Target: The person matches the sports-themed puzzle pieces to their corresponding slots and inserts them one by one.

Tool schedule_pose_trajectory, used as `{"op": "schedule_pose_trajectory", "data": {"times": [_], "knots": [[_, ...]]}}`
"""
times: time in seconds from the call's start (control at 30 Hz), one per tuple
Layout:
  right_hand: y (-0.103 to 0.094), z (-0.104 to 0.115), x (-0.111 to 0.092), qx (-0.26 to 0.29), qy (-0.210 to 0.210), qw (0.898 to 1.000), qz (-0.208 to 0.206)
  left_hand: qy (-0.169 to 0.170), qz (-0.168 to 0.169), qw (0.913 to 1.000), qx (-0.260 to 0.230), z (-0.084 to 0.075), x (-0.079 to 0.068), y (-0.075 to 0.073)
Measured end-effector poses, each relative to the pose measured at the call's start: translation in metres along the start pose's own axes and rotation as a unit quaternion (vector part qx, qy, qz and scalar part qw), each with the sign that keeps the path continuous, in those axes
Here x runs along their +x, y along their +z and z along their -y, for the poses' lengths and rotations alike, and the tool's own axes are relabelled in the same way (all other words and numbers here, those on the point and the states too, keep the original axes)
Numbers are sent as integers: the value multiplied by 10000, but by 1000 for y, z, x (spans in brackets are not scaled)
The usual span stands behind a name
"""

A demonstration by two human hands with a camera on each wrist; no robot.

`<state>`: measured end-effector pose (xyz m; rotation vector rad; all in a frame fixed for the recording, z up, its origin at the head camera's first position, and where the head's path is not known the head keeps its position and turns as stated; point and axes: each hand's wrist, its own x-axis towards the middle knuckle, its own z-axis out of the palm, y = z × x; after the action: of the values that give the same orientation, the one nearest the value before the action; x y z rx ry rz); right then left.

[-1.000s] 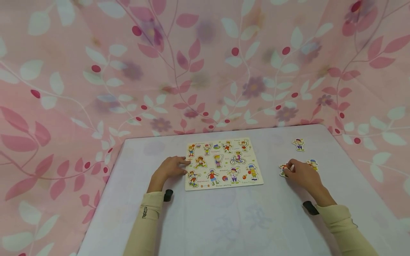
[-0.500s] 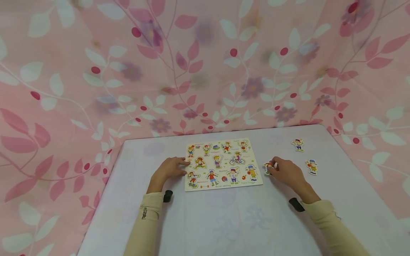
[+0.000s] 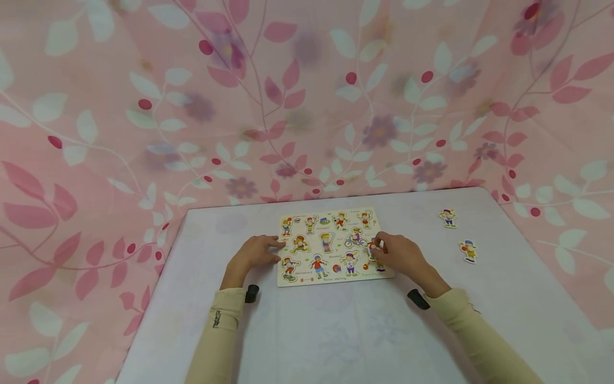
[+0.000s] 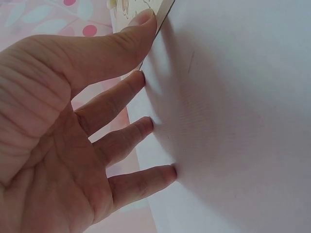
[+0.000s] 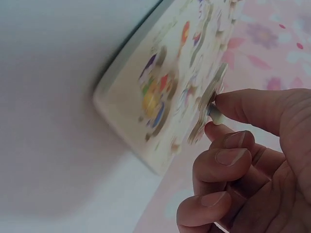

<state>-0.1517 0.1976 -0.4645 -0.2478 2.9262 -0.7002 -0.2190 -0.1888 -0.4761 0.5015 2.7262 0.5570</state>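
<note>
In the head view a pale wooden puzzle board point(image 3: 307, 257) with sports figures lies on the table. The left hand point(image 3: 254, 252) is at its left edge; in the left wrist view the thumb point(image 4: 138, 29) touches the board's edge and the other fingers extend toward the tabletop. Over the board's right side, the right hand point(image 3: 403, 257) pinches a small figure-shaped puzzle piece point(image 5: 206, 104) by its peg between thumb and forefinger. The piece is tilted and held above the board surface, while the remaining fingers curl below. In the head view it overlaps the yellow-shirted figure.
Two loose puzzle pieces, a purple-trousered figure point(image 3: 448, 218) and a yellow-shirted figure point(image 3: 468, 251), lie right of the board. White cloth point(image 3: 336, 330) covers the table. A pink floral curtain point(image 3: 307, 106) hangs close behind the table's far edge.
The right hand has carried the puzzle piece leftward from among the loose pieces to above the board's right side. The left hand has stayed at the board's left edge.
</note>
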Motion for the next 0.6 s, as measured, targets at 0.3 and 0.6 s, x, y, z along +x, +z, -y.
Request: {"op": "schedule_pose_trajectory", "data": {"times": [0.3, 0.6], "knots": [[13, 28, 13, 72, -619, 9980, -133, -32, 0, 10000, -64, 1, 0, 0], [32, 60, 27, -42, -870, 9961, 148, -26, 17, 10000, -92, 3, 2, 1]]}}
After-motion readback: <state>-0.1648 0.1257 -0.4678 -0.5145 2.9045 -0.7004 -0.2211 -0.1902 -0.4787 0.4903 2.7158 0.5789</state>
